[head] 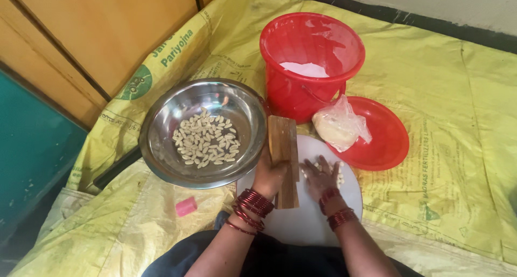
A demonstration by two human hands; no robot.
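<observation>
**A:** Low in the middle of the frame, your left hand was wrapped around a ridged wooden board, propping it at a slant on the white round board. Your right hand lay flat just beside it, fingers spread over a few small pale dough pieces, pressing rather than gripping anything.

**B:** How far along did it look?

**A:** Well under way, by my reading. The steel bowl, left of centre, already held a good heap of shaped dough pieces across its bottom. What was left seemed to be the lump of dough in a clear plastic bag, resting on the red lid at the right, so you had a fair amount yet to shape.

**B:** And around you?

**A:** A red bucket stood at upper centre with something white inside, touching the lid's edge. A small pink object lay at lower left on the yellow woven sack spread under everything. Wooden cupboard doors filled the upper left.

**B:** Anything in the way?

**A:** The bowl's rim sat right against the wooden board, so your left wrist had little room; otherwise nothing blocked your hands.
</observation>
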